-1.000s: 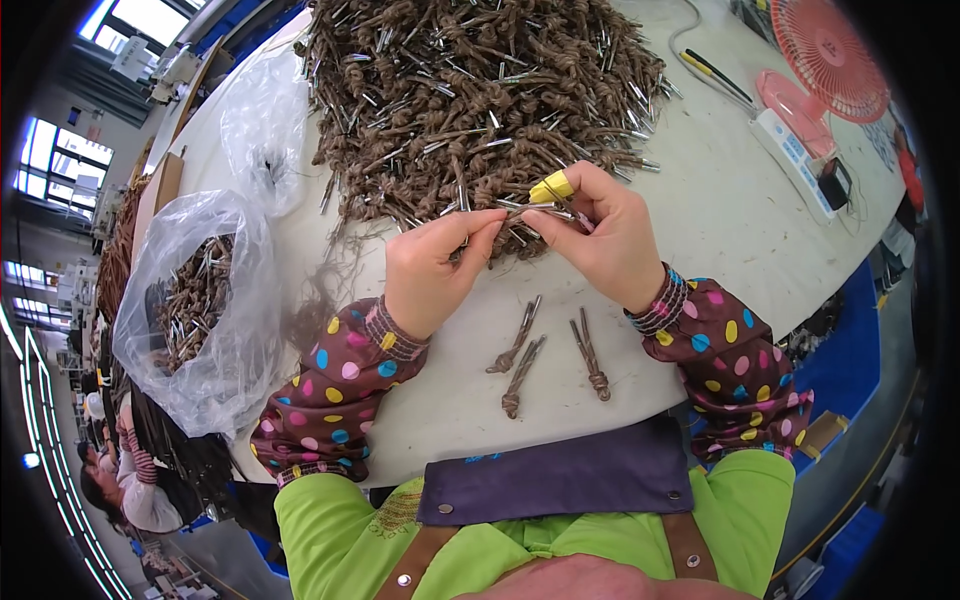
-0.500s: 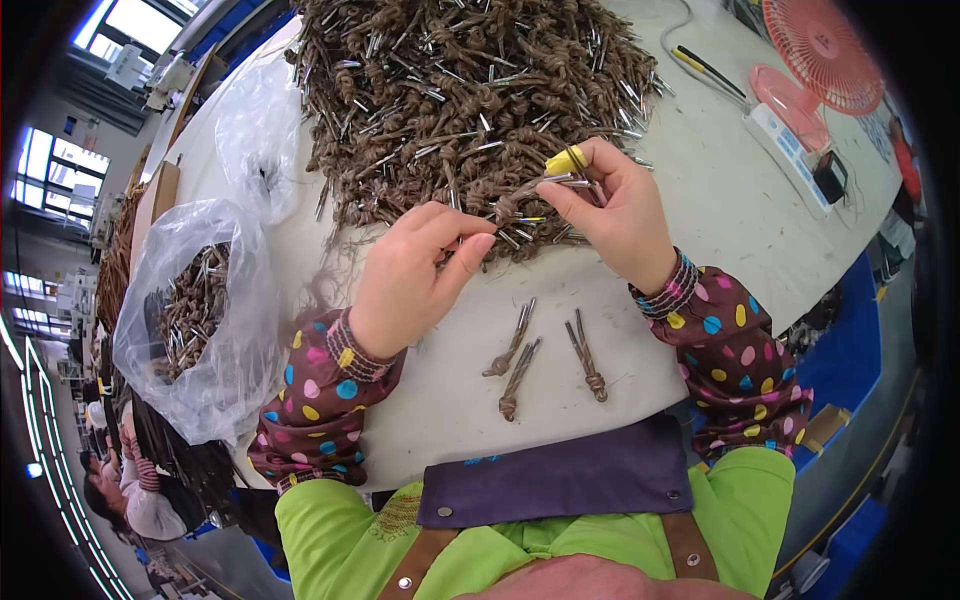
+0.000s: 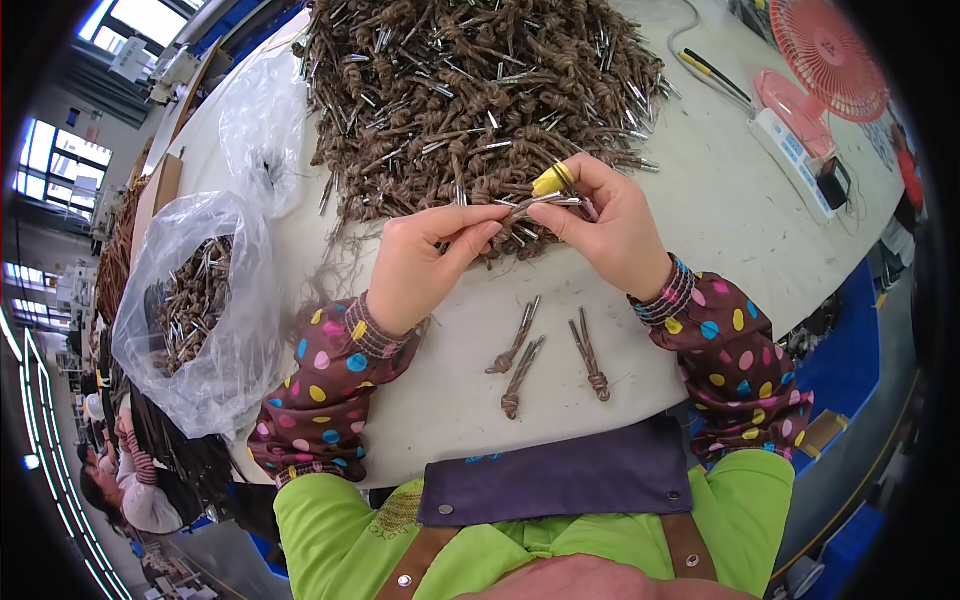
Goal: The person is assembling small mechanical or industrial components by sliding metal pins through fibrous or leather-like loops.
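Note:
Between my hands, near the front edge of a big pile, is a short knotted brown cord (image 3: 520, 210) with metal tips. My right hand (image 3: 622, 228) pinches its metal-tipped end between thumb and index finger; a yellow finger cot (image 3: 554, 180) covers that fingertip. My left hand (image 3: 425, 262) is closed, its thumb and index finger pinching the cord's other end. Part of the cord is hidden by my fingers. Behind lies the pile of similar knotted cords (image 3: 470, 100). Nearer to me, three single knotted cords (image 3: 520, 378) lie apart on the white table (image 3: 450, 400).
At left, a clear plastic bag (image 3: 255, 330) holds more knotted cords, with another crumpled clear bag (image 3: 262, 130) behind it. A pink fan (image 3: 828, 55), a white power strip (image 3: 790, 165) and a black-and-yellow tool (image 3: 715, 75) are at the far right. A person (image 3: 140, 490) sits at far left.
My left hand has moved right and its fingertips now meet the cord in my right hand. My right hand has shifted slightly down and left. The three loose cords stay put.

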A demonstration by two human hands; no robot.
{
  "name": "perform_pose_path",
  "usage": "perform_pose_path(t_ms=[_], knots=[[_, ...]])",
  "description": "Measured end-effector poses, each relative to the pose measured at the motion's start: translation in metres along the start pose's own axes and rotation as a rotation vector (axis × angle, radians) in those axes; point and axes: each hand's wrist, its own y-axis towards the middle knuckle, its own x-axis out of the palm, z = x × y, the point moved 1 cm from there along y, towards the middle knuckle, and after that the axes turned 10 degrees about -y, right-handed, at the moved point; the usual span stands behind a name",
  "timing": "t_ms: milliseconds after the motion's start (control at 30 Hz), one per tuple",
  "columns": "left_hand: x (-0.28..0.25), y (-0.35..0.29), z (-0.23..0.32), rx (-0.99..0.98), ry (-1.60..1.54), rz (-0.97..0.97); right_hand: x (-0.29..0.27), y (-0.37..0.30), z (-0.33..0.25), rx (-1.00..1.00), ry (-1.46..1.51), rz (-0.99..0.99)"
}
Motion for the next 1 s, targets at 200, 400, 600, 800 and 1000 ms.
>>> perform_pose_path(t_ms=[200, 400, 600, 800, 1000], knots=[[-0.003, -0.003, 0.008, 0.177, 0.157, -0.043, -0.005, 0.005, 0.005, 0.121, 0.032, -0.184], [0.004, -0.003, -0.011, -0.049, -0.608, -0.284, -0.003, 0.005, 0.005, 0.137, 0.217, -0.301], [0.006, 0.000, -0.014, -0.051, -0.691, -0.292, -0.004, 0.005, 0.008, -0.025, 0.016, -0.098], [0.001, 0.000, -0.014, -0.003, -0.227, -0.033, -0.011, -0.002, -0.012, -0.140, -0.407, -0.024], [0.004, -0.003, -0.008, 0.099, 0.049, 0.014, 0.005, -0.009, -0.006, -0.343, -0.731, -0.139]])
